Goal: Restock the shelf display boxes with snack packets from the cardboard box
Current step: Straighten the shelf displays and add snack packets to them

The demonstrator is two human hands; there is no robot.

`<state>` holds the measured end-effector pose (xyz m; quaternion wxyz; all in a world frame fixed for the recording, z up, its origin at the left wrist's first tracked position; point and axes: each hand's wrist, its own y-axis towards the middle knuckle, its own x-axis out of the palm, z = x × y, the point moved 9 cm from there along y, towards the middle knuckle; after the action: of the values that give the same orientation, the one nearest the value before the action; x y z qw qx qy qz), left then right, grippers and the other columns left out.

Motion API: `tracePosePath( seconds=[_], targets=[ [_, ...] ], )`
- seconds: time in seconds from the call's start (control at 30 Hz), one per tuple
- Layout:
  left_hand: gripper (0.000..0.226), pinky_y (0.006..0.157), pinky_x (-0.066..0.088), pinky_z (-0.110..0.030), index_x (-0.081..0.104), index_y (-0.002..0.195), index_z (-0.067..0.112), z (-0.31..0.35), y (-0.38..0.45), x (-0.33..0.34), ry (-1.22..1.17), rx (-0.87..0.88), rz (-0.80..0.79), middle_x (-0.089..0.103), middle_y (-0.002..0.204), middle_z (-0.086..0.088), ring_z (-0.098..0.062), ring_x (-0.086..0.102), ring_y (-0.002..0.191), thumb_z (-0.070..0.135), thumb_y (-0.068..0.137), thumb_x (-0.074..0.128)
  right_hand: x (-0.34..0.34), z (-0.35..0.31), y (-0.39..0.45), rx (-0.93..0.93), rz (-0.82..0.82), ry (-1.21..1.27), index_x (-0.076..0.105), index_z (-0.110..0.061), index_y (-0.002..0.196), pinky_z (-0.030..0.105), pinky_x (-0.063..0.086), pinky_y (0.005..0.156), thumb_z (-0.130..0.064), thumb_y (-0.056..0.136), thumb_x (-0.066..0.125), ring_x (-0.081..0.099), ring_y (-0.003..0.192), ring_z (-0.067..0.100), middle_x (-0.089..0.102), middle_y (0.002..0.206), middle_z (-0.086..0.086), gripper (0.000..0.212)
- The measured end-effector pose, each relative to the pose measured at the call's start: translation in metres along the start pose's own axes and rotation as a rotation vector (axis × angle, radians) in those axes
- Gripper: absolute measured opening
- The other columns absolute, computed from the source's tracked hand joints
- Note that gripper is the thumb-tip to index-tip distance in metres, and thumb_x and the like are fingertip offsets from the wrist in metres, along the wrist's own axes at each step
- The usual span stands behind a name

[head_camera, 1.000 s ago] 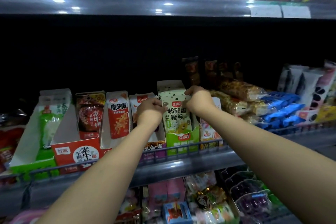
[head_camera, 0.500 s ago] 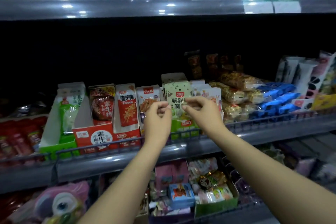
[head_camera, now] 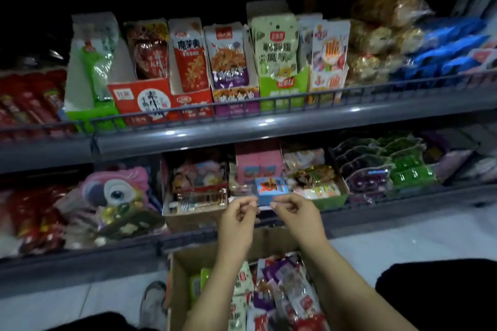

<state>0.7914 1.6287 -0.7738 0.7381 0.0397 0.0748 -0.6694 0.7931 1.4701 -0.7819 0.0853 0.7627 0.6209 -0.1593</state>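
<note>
Both hands hover empty above the open cardboard box, low centre.
Left hand and right hand loosely curled; best reach down for one packet type.

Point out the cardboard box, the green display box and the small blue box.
cardboard box (head_camera: 180,287): head view, left wall.
green display box (head_camera: 285,86): head view, front panel.
small blue box (head_camera: 271,188): head view, top face.
</note>
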Motion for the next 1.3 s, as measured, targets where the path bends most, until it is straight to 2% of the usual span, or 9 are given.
tracePosePath(
  seconds=[0.1, 0.3, 0.43, 0.53, 0.7, 0.87, 0.97, 1.13, 1.3],
  targets=[
    [0.013, 0.067, 0.051, -0.016, 0.063, 0.096, 0.019, -0.060, -0.010, 0.006, 0.055, -0.149, -0.079, 0.066, 0.091, -0.001, -0.008, 0.063, 0.079, 0.015, 0.096, 0.051, 0.022, 0.054, -0.016, 0.126, -0.043, 0.000, 0.065, -0.018, 0.087, 0.007, 0.042, 0.061, -0.019, 0.084, 0.069, 0.059, 0.073, 0.006, 0.063, 0.075, -0.007, 0.005],
    [0.016, 0.081, 0.053, -0.038, 0.062, 0.084, 0.030, -0.171, -0.038, 0.011, 0.211, -0.393, -0.170, 0.067, 0.088, 0.001, -0.018, 0.064, 0.083, 0.020, 0.093, 0.054, 0.056, 0.150, -0.045, 0.336, -0.133, -0.018, 0.069, -0.004, 0.090, 0.007, 0.042, 0.056, -0.011, 0.084, 0.067, 0.057, 0.066, 0.004, 0.063, 0.074, 0.000, 0.009],
    [0.015, 0.083, 0.051, -0.035, 0.059, 0.084, 0.026, -0.221, -0.052, 0.020, 0.282, -0.536, -0.246, 0.066, 0.093, -0.001, -0.021, 0.064, 0.088, 0.020, 0.095, 0.050, 0.072, 0.209, -0.063, 0.492, -0.178, -0.052, 0.066, -0.007, 0.074, 0.019, 0.041, 0.061, -0.006, 0.085, 0.065, 0.054, 0.065, 0.010, 0.059, 0.064, -0.003, 0.010],
    [0.014, 0.085, 0.050, -0.033, 0.063, 0.097, 0.019, -0.252, -0.059, 0.029, 0.329, -0.601, -0.303, 0.067, 0.102, -0.004, -0.021, 0.063, 0.094, 0.022, 0.095, 0.049, 0.078, 0.246, -0.075, 0.577, -0.223, -0.102, 0.070, -0.003, 0.089, 0.018, 0.039, 0.062, -0.007, 0.084, 0.067, 0.057, 0.079, 0.017, 0.062, 0.077, 0.002, 0.007],
    [0.024, 0.060, 0.040, -0.020, 0.065, 0.108, 0.010, -0.290, -0.070, 0.041, 0.399, -0.659, -0.353, 0.067, 0.097, -0.007, -0.009, 0.055, 0.071, 0.021, 0.097, 0.047, 0.079, 0.289, -0.092, 0.736, -0.283, -0.172, 0.062, 0.004, 0.115, 0.025, 0.042, 0.089, -0.010, 0.082, 0.070, 0.057, 0.111, 0.026, 0.064, 0.116, 0.014, 0.036],
    [0.031, 0.073, 0.045, -0.024, 0.059, 0.125, 0.013, -0.315, -0.080, 0.054, 0.450, -0.706, -0.389, 0.064, 0.115, -0.010, -0.029, 0.063, 0.099, 0.021, 0.097, 0.048, 0.072, 0.317, -0.105, 0.872, -0.269, -0.189, 0.050, 0.001, 0.128, 0.027, 0.040, 0.094, -0.001, 0.082, 0.068, 0.052, 0.118, 0.029, 0.056, 0.128, 0.018, 0.050],
    [0.033, 0.068, 0.044, -0.021, 0.056, 0.129, 0.012, -0.323, -0.083, 0.067, 0.474, -0.697, -0.425, 0.062, 0.122, -0.008, -0.024, 0.062, 0.101, 0.019, 0.097, 0.050, 0.074, 0.325, -0.110, 0.884, -0.336, -0.219, 0.044, -0.004, 0.135, 0.023, 0.038, 0.094, -0.004, 0.086, 0.063, 0.049, 0.122, 0.027, 0.052, 0.133, 0.015, 0.053],
    [0.031, 0.094, 0.041, -0.021, 0.061, 0.123, 0.008, -0.336, -0.093, 0.082, 0.512, -0.709, -0.458, 0.062, 0.124, -0.008, -0.019, 0.058, 0.112, 0.011, 0.092, 0.057, 0.073, 0.335, -0.111, 0.876, -0.367, -0.281, 0.045, -0.010, 0.135, 0.023, 0.039, 0.094, -0.004, 0.087, 0.061, 0.049, 0.122, 0.026, 0.048, 0.137, 0.012, 0.051],
    [0.029, 0.092, 0.041, -0.018, 0.068, 0.113, 0.009, -0.342, -0.093, 0.088, 0.596, -0.676, -0.473, 0.067, 0.118, -0.006, -0.017, 0.061, 0.108, 0.013, 0.084, 0.069, 0.069, 0.341, -0.112, 0.831, -0.385, -0.339, 0.043, -0.011, 0.137, 0.019, 0.032, 0.100, -0.001, 0.086, 0.060, 0.042, 0.129, 0.024, 0.040, 0.142, 0.013, 0.055]
  ],
)
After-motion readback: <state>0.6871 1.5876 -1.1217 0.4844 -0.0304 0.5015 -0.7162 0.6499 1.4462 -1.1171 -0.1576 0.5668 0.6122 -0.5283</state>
